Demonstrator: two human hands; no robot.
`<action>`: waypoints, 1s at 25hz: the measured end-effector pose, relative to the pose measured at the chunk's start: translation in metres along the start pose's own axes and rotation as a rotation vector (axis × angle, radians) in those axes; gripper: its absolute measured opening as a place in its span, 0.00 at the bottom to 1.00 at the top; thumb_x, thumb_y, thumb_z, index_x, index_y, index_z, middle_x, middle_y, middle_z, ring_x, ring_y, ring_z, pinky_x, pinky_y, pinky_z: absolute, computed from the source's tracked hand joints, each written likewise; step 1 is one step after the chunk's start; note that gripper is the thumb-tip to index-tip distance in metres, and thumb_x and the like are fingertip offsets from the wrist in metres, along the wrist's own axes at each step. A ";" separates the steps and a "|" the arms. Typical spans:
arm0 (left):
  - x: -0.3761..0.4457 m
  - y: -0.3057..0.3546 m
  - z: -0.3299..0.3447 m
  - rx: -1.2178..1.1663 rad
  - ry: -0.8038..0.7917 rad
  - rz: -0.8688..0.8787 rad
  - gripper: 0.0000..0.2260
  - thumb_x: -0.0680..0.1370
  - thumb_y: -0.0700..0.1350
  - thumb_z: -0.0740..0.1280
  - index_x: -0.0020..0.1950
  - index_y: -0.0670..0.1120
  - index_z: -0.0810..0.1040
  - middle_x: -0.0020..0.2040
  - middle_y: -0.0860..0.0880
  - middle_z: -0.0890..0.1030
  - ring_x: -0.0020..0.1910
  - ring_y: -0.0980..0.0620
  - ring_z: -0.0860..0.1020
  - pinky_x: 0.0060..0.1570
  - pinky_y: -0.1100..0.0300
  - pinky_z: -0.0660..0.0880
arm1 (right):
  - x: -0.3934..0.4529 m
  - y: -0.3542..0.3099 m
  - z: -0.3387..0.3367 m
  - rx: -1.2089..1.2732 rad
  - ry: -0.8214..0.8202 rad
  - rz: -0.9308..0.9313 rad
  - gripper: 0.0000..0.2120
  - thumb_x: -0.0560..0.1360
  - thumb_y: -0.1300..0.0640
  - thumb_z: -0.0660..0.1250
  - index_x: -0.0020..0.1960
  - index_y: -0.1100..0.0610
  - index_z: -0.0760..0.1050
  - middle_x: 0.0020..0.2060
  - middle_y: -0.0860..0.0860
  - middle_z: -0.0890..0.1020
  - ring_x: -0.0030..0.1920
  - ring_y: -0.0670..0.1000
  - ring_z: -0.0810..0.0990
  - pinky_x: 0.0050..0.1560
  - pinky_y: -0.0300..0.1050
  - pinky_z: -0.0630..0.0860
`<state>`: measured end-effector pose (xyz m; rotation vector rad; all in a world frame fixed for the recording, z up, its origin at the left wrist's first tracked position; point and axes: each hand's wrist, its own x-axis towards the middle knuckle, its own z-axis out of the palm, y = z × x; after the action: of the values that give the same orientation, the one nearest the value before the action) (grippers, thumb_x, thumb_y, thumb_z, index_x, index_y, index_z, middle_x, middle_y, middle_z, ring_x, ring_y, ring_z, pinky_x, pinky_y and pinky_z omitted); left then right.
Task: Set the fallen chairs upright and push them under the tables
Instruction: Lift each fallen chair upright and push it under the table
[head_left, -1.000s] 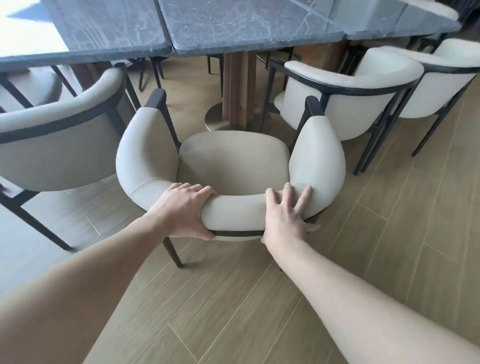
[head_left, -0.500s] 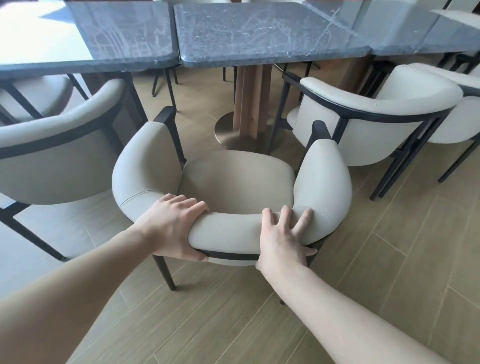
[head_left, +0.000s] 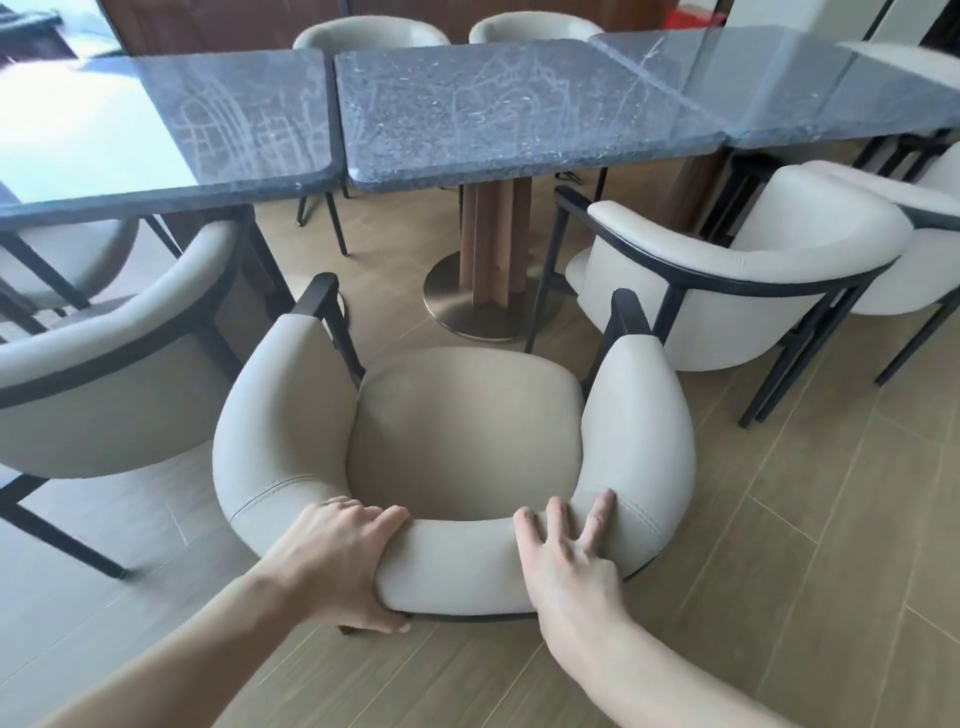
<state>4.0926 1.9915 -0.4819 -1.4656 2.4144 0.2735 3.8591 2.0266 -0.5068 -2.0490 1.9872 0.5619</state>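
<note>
Wood-plank floor (head_left: 779, 519); upright cream chair (head_left: 462, 431), left hand (head_left: 332, 561) gripping backrest, right hand (head_left: 566, 561) flat.

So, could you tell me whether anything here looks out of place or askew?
The chair that both hands hold stands upright but clear of the middle table, not yet tucked under. The chair to its right sits angled to the table edge. Nothing looks spilled or damaged.

Pale wood-plank flooring (head_left: 779, 545) is running underfoot; daylight glare (head_left: 78, 130) is washing the frame's upper left; dark wall panelling (head_left: 234, 26) is standing behind.
</note>
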 end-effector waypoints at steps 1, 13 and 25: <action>0.003 0.002 -0.003 0.001 -0.017 -0.018 0.41 0.55 0.77 0.63 0.63 0.58 0.71 0.53 0.58 0.81 0.53 0.52 0.80 0.52 0.57 0.72 | 0.002 0.004 -0.001 -0.003 0.002 -0.018 0.37 0.70 0.77 0.61 0.71 0.55 0.52 0.69 0.60 0.57 0.71 0.82 0.38 0.44 0.58 0.84; 0.070 0.019 -0.023 -0.037 0.276 -0.156 0.39 0.56 0.80 0.63 0.59 0.58 0.75 0.51 0.60 0.82 0.50 0.51 0.81 0.44 0.56 0.72 | 0.102 0.073 -0.069 -0.217 0.055 -0.231 0.41 0.67 0.64 0.74 0.71 0.51 0.53 0.67 0.54 0.63 0.74 0.76 0.50 0.41 0.54 0.75; 0.135 -0.056 -0.043 0.097 0.210 0.068 0.44 0.65 0.70 0.69 0.75 0.52 0.62 0.61 0.54 0.77 0.54 0.48 0.79 0.55 0.52 0.77 | 0.196 0.079 -0.138 -0.472 0.042 -0.312 0.39 0.61 0.44 0.80 0.64 0.49 0.62 0.59 0.46 0.74 0.62 0.56 0.71 0.40 0.48 0.71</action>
<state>4.0774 1.8399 -0.4891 -1.4356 2.6044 0.0162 3.7969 1.7867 -0.4582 -2.5955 1.6124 0.9954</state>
